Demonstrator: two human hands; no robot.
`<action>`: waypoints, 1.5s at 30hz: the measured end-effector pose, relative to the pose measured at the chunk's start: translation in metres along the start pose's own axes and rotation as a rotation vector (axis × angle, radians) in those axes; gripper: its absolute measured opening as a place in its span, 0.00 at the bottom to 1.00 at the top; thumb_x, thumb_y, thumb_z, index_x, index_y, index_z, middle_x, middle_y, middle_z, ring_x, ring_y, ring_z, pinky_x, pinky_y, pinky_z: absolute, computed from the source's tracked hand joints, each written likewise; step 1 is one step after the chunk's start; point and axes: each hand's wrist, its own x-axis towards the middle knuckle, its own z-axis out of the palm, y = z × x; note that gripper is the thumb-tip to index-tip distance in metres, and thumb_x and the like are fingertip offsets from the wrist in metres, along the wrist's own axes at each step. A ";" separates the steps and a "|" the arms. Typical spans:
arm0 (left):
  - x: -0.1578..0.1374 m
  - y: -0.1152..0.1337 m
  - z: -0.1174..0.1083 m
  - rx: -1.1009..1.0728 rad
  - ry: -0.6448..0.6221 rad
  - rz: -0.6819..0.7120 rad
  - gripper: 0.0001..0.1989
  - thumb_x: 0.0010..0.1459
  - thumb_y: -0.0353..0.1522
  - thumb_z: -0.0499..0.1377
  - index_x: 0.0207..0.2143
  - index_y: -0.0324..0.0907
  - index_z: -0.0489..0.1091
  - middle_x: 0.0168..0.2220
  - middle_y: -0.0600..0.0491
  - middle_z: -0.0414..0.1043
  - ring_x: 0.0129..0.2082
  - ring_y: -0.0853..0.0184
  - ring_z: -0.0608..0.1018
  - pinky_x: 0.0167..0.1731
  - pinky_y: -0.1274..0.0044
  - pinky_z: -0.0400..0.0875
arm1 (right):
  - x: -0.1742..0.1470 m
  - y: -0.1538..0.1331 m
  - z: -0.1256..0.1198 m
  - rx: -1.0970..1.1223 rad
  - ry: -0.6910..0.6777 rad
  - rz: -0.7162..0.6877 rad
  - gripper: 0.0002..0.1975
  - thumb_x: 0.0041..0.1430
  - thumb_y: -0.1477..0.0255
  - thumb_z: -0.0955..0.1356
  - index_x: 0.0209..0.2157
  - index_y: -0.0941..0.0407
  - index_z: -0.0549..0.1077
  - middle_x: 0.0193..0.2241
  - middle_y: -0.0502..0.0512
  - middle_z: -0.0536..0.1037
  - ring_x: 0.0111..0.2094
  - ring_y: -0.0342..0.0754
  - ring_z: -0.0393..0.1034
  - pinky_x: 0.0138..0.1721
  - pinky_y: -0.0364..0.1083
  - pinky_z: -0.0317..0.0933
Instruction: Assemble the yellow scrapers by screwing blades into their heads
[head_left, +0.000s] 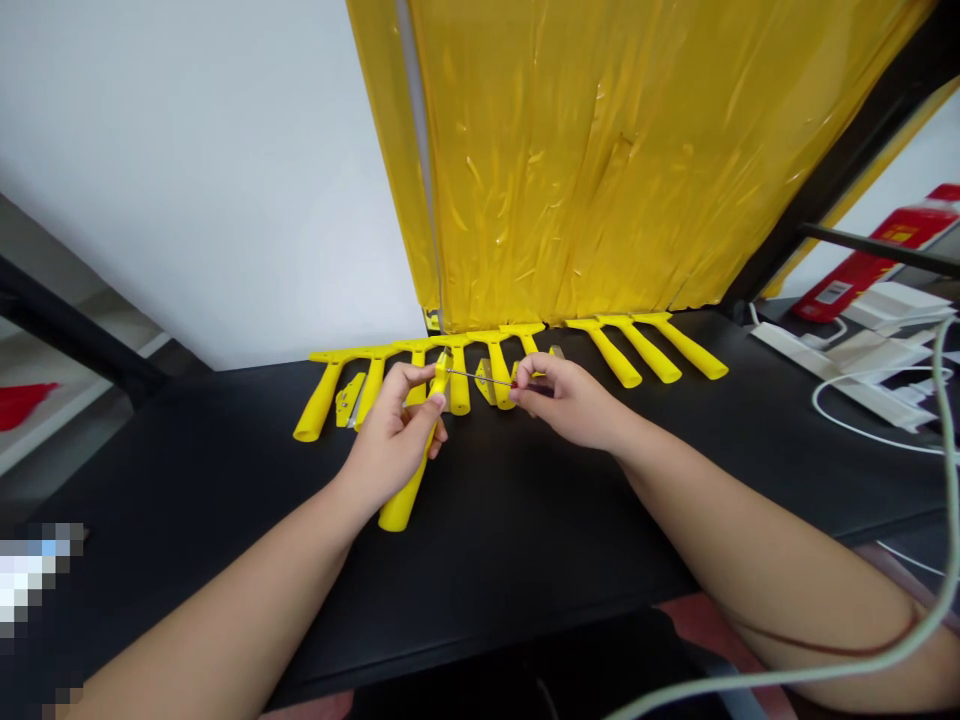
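My left hand (397,432) is closed around a yellow scraper handle (406,500), tilted with its wide hollow end down toward me. Between the fingers of my right hand (564,398) is a screwdriver (487,378) with a thin metal shaft; its grip is mostly covered by the fingers. The shaft points left, and its tip meets the head of the held scraper handle. Behind my hands, more yellow scraper handles (319,405) lie in a row on the black table (525,540). Small yellow pieces with metal blades (350,400) lie among them.
Three yellow handles (649,350) lie farther right along the back. A red bottle (874,255), white power strips (840,375) and white cables (847,420) occupy the right side. A pale cable (825,675) loops across the lower right. Yellow plastic sheeting (570,160) hangs behind the table.
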 end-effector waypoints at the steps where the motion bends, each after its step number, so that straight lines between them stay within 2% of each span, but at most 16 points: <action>1: 0.000 0.000 0.000 0.000 0.004 -0.002 0.15 0.66 0.39 0.62 0.50 0.48 0.62 0.35 0.57 0.69 0.23 0.73 0.76 0.19 0.80 0.69 | 0.001 0.000 -0.001 0.035 -0.001 0.029 0.12 0.61 0.66 0.71 0.33 0.53 0.64 0.27 0.46 0.69 0.25 0.42 0.66 0.27 0.45 0.59; 4: -0.002 -0.003 -0.001 0.011 -0.008 0.005 0.15 0.66 0.39 0.62 0.51 0.48 0.62 0.29 0.59 0.68 0.21 0.72 0.75 0.20 0.80 0.69 | 0.004 0.000 -0.001 0.147 0.016 0.103 0.11 0.65 0.63 0.70 0.35 0.53 0.65 0.27 0.44 0.68 0.20 0.40 0.63 0.22 0.44 0.60; 7: -0.003 -0.003 -0.001 0.025 -0.043 0.012 0.15 0.67 0.39 0.62 0.51 0.49 0.62 0.25 0.61 0.66 0.20 0.71 0.74 0.20 0.79 0.69 | 0.004 0.000 -0.001 0.139 0.035 0.152 0.13 0.69 0.59 0.67 0.35 0.54 0.66 0.23 0.43 0.63 0.18 0.39 0.59 0.20 0.43 0.59; 13: -0.002 0.005 0.000 -0.012 0.020 0.022 0.14 0.65 0.39 0.62 0.49 0.49 0.62 0.31 0.59 0.69 0.21 0.71 0.75 0.19 0.79 0.69 | 0.001 0.001 0.001 0.152 -0.112 0.003 0.14 0.63 0.64 0.72 0.40 0.52 0.63 0.29 0.43 0.69 0.22 0.39 0.64 0.26 0.43 0.62; 18: -0.002 0.005 0.000 -0.008 -0.008 0.008 0.15 0.65 0.39 0.62 0.50 0.49 0.62 0.25 0.60 0.68 0.19 0.71 0.73 0.20 0.79 0.69 | 0.005 0.008 -0.004 0.078 -0.019 0.140 0.12 0.66 0.60 0.69 0.39 0.53 0.66 0.28 0.44 0.67 0.21 0.40 0.62 0.22 0.43 0.61; 21: -0.003 0.005 0.001 0.000 -0.023 0.012 0.15 0.66 0.39 0.62 0.51 0.48 0.63 0.23 0.61 0.67 0.18 0.71 0.72 0.20 0.79 0.69 | 0.007 0.007 -0.006 -0.031 -0.006 0.155 0.18 0.70 0.55 0.64 0.33 0.55 0.70 0.25 0.46 0.66 0.21 0.41 0.60 0.23 0.43 0.59; 23: -0.002 0.007 0.001 -0.008 -0.019 0.017 0.14 0.65 0.38 0.62 0.50 0.48 0.63 0.24 0.61 0.67 0.19 0.71 0.72 0.20 0.79 0.69 | 0.006 0.003 -0.005 -0.060 -0.016 0.115 0.22 0.71 0.54 0.62 0.31 0.56 0.71 0.24 0.48 0.67 0.22 0.41 0.60 0.24 0.44 0.58; 28: -0.001 0.012 0.001 -0.077 0.047 0.059 0.13 0.64 0.37 0.64 0.45 0.47 0.62 0.37 0.58 0.70 0.21 0.74 0.75 0.19 0.79 0.69 | 0.000 -0.005 0.001 -0.007 -0.037 -0.096 0.13 0.66 0.59 0.69 0.42 0.53 0.67 0.28 0.45 0.69 0.26 0.42 0.61 0.30 0.44 0.58; 31: 0.000 0.010 0.000 -0.071 0.044 0.063 0.13 0.64 0.37 0.63 0.45 0.47 0.61 0.38 0.58 0.70 0.21 0.74 0.75 0.19 0.79 0.70 | 0.001 -0.001 0.000 -0.086 0.017 -0.063 0.15 0.68 0.56 0.67 0.37 0.54 0.68 0.27 0.47 0.69 0.27 0.43 0.61 0.30 0.45 0.57; 34: -0.001 0.010 0.000 -0.063 0.029 0.037 0.13 0.65 0.37 0.63 0.46 0.47 0.62 0.34 0.58 0.70 0.20 0.74 0.74 0.19 0.79 0.70 | 0.004 0.001 -0.002 -0.111 0.010 0.022 0.24 0.72 0.52 0.60 0.29 0.55 0.68 0.23 0.48 0.66 0.25 0.44 0.59 0.28 0.45 0.55; 36: -0.002 0.011 0.002 -0.073 0.030 0.031 0.14 0.64 0.37 0.63 0.46 0.47 0.62 0.35 0.57 0.71 0.20 0.74 0.74 0.19 0.79 0.70 | 0.003 -0.001 -0.002 -0.076 -0.007 0.004 0.22 0.72 0.53 0.60 0.31 0.54 0.68 0.23 0.47 0.64 0.24 0.43 0.58 0.28 0.45 0.55; 38: -0.002 0.013 0.003 -0.090 0.046 0.043 0.14 0.64 0.37 0.64 0.45 0.47 0.61 0.38 0.57 0.70 0.21 0.75 0.75 0.18 0.79 0.69 | 0.000 -0.005 -0.001 -0.050 -0.014 -0.072 0.15 0.70 0.56 0.65 0.38 0.53 0.67 0.25 0.45 0.64 0.25 0.43 0.58 0.28 0.44 0.55; 40: -0.001 0.015 0.003 -0.102 0.059 0.064 0.14 0.63 0.37 0.64 0.43 0.46 0.61 0.40 0.57 0.69 0.21 0.75 0.75 0.18 0.79 0.69 | -0.002 -0.008 0.000 -0.072 0.018 -0.132 0.13 0.67 0.58 0.68 0.42 0.52 0.66 0.27 0.45 0.66 0.27 0.43 0.59 0.30 0.45 0.56; 42: -0.002 0.015 0.003 -0.098 0.056 0.068 0.14 0.63 0.37 0.64 0.42 0.46 0.60 0.39 0.57 0.69 0.21 0.75 0.74 0.18 0.79 0.69 | -0.002 -0.008 -0.001 -0.129 0.054 -0.123 0.14 0.69 0.57 0.66 0.38 0.53 0.67 0.27 0.47 0.68 0.28 0.44 0.61 0.31 0.45 0.57; 45: -0.003 0.016 0.003 -0.077 0.032 0.031 0.13 0.65 0.37 0.63 0.45 0.47 0.61 0.35 0.59 0.69 0.20 0.75 0.74 0.19 0.80 0.70 | 0.000 -0.005 -0.002 -0.149 0.052 -0.041 0.25 0.73 0.52 0.59 0.30 0.55 0.68 0.24 0.50 0.67 0.27 0.45 0.61 0.30 0.46 0.56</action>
